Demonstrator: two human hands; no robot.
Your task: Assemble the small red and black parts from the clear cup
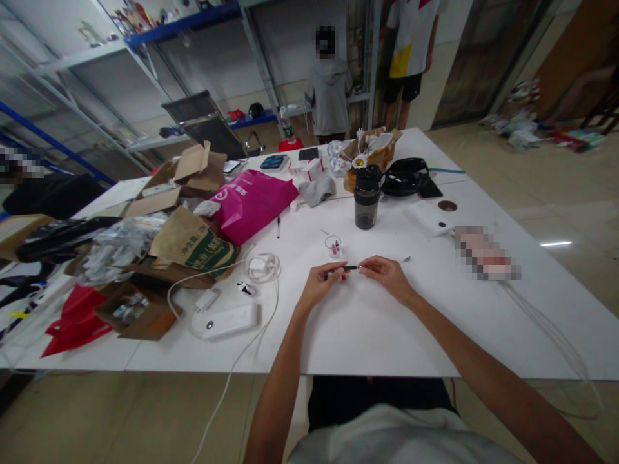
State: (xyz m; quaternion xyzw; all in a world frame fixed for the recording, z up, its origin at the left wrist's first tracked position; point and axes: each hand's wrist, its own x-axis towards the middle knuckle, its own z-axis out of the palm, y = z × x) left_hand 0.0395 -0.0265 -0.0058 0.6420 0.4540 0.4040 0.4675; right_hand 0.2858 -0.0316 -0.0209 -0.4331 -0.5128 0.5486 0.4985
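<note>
Both my hands meet over the white table [367,322], just in front of me. My left hand [323,281] is closed around a thin black pen-like stick [349,267] with a red bit near my fingers. My right hand [385,272] pinches the stick's other end. Just beyond my hands stands a small clear cup [333,245] with red pieces inside. A tiny loose piece [407,259] lies to the right of my right hand.
A dark bottle [366,196] stands behind the cup, black headphones [405,175] further back. A pink bag [251,201], cardboard boxes [186,175], a white charger with cables [227,320] crowd the left. Two people stand beyond the table's far edge.
</note>
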